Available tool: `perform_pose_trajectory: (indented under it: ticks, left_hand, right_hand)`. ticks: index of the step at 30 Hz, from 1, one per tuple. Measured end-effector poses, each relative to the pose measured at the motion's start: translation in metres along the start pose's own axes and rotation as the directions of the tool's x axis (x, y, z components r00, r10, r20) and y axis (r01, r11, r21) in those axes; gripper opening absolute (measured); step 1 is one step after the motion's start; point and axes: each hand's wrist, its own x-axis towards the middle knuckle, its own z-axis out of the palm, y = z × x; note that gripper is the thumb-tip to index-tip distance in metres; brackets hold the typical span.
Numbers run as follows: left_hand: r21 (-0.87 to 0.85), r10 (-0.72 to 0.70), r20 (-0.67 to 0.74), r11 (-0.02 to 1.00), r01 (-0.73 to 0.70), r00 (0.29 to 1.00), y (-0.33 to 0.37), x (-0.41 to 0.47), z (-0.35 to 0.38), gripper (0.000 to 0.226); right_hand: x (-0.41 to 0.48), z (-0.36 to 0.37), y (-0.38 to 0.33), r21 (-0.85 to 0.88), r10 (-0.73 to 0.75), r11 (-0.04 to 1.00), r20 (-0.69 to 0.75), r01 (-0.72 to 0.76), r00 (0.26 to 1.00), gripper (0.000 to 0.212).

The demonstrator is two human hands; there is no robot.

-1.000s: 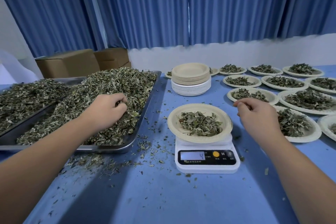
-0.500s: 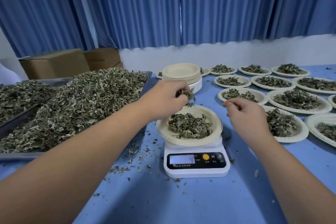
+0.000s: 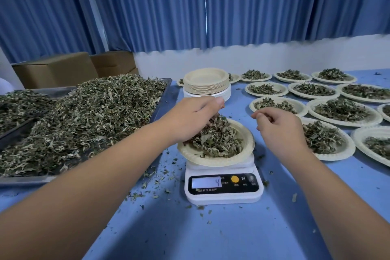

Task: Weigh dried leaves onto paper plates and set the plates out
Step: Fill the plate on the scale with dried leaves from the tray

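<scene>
A white digital scale (image 3: 223,188) stands in the middle of the blue table; its display shows 4. On it sits a paper plate (image 3: 245,150) with a mound of dried leaves (image 3: 219,139). My left hand (image 3: 190,118) hovers over the plate's left side, fingers pointing down, with a bunch of dried leaves under them spilling onto the mound. My right hand (image 3: 280,129) hangs just right of the plate with fingers loosely curled and nothing visible in it. A metal tray (image 3: 162,99) heaped with dried leaves (image 3: 88,116) lies to the left.
A stack of unused paper plates (image 3: 205,84) stands behind the scale. Several filled plates (image 3: 341,112) cover the table's right side. A second tray of leaves (image 3: 19,107) is at far left, cardboard boxes (image 3: 57,69) behind. Leaf crumbs litter the table around the scale.
My left hand left the tray with a handful of leaves, crossed to the plate on the scale, and now lowers them onto the mound. The right hand stayed beside the plate.
</scene>
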Motion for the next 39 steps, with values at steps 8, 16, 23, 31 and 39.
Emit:
perform_pose_trajectory:
  ticks: [8,16,23,31,39]
  left_hand:
    - [-0.11,-0.013,-0.187,0.994,-0.008,0.982,-0.004,-0.016,-0.011,0.024]
    - [-0.043,-0.139,-0.437,0.99,0.133,0.889,-0.049,-0.05,-0.016,0.018]
    - [-0.062,-0.26,-0.488,0.963,0.264,0.833,-0.075,-0.077,-0.037,0.017]
    - [0.107,-0.089,-0.384,0.984,0.14,0.919,-0.053,-0.075,-0.017,0.017]
    - [-0.19,-0.376,-0.259,0.923,0.335,0.89,-0.044,-0.07,0.004,0.038]
  right_hand:
    - [-0.001,0.0,-0.002,-0.002,-0.001,1.0,0.003,0.001,1.0,0.021]
    - [-0.003,-0.001,-0.004,-0.013,-0.019,1.0,-0.012,0.019,1.0,0.022]
    - [-0.005,-0.003,-0.005,-0.013,-0.037,0.999,-0.011,0.037,0.999,0.022]
    - [-0.004,-0.005,-0.009,-0.115,-0.039,0.992,0.012,0.04,0.999,0.017]
    - [-0.005,-0.008,-0.008,-0.374,0.15,0.926,0.221,-0.059,0.964,0.039]
